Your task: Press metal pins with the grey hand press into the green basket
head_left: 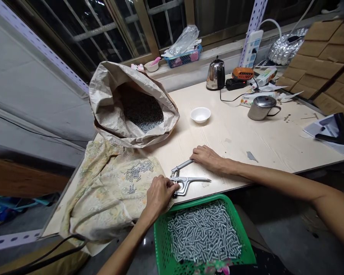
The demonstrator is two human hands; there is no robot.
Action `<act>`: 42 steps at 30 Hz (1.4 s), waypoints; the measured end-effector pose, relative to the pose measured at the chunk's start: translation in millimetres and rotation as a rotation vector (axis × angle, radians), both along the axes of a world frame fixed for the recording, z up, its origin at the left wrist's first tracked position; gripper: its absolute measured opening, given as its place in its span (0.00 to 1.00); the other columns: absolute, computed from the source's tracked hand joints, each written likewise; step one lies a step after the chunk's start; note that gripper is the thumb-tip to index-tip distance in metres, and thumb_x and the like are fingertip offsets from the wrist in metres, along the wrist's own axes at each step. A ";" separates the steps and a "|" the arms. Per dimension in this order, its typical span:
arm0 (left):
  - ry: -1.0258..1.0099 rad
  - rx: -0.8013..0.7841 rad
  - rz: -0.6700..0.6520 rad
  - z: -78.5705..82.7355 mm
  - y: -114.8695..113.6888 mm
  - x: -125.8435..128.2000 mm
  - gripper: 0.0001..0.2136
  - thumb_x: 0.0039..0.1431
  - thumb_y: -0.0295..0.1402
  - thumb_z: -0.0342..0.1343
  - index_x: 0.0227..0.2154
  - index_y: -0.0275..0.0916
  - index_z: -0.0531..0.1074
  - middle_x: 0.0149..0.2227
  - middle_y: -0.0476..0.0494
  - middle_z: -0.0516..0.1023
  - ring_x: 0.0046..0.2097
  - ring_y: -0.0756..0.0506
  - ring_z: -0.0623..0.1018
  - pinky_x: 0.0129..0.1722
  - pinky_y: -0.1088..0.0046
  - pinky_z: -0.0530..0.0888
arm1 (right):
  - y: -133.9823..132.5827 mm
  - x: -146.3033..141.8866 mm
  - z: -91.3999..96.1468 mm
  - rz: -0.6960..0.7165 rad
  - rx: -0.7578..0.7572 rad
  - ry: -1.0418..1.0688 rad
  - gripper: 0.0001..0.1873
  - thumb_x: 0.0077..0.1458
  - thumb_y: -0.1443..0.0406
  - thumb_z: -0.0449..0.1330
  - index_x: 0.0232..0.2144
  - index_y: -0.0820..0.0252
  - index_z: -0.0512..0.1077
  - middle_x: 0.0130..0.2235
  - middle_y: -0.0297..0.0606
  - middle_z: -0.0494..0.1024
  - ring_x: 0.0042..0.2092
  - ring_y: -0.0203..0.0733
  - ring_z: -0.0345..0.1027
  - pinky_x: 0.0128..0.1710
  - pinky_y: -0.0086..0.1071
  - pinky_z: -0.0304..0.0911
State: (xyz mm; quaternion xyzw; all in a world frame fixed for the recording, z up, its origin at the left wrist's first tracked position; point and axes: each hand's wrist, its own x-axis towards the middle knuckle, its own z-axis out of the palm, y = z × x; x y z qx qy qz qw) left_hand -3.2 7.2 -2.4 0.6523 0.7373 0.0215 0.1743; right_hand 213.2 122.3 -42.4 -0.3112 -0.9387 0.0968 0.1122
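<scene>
A metal hand press tool (186,180) with two long handles lies on the pale table (246,133) near its front edge. My left hand (159,194) is closed in a pinch at the tool's jaw end; what its fingers hold is too small to see. My right hand (208,156) rests on the tip of the tool's upper handle, fingers curled over it. A small heap of little metal springs (137,171) lies on a patterned cloth (103,194) just left of my left hand. A green basket (160,236) full of such springs sits at my lap.
An open paper sack (109,103) of dark small parts stands behind the cloth. Further back are a white bowl (200,114), a steel mug (262,107), a kettle (215,74), a charger and a power strip. Cardboard boxes (323,53) stand at the right.
</scene>
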 end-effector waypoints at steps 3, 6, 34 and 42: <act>-0.003 -0.014 -0.009 2.0 4.8 7.2 0.11 0.56 0.37 0.55 0.23 0.37 0.75 0.33 0.42 0.75 0.38 0.43 0.73 0.34 0.71 0.62 | 5.3 0.1 -10.2 -0.024 0.066 0.067 0.10 0.65 0.68 0.50 0.38 0.60 0.71 0.39 0.39 0.71 0.41 0.42 0.58 0.41 0.35 0.51; -0.048 -0.042 0.048 4.0 10.7 10.9 0.10 0.54 0.35 0.56 0.21 0.37 0.74 0.27 0.45 0.73 0.32 0.46 0.71 0.30 0.72 0.59 | 7.1 1.2 -19.7 -0.077 0.152 0.109 0.10 0.65 0.67 0.50 0.38 0.61 0.71 0.38 0.40 0.72 0.41 0.43 0.59 0.39 0.35 0.52; -0.312 0.130 0.045 25.9 -56.7 -20.0 0.11 0.61 0.36 0.51 0.39 0.41 0.77 0.36 0.42 0.79 0.38 0.44 0.77 0.38 0.68 0.72 | 9.5 4.4 -32.5 -0.087 0.219 0.170 0.11 0.63 0.70 0.47 0.35 0.61 0.69 0.36 0.42 0.71 0.38 0.45 0.60 0.35 0.36 0.56; 0.238 0.281 0.178 -8.3 -5.7 -105.3 0.08 0.61 0.33 0.49 0.33 0.39 0.73 0.37 0.41 0.76 0.44 0.42 0.74 0.42 0.67 0.71 | 10.9 3.4 -38.0 -0.090 0.241 0.167 0.11 0.63 0.70 0.48 0.34 0.61 0.69 0.35 0.43 0.71 0.38 0.46 0.59 0.36 0.37 0.56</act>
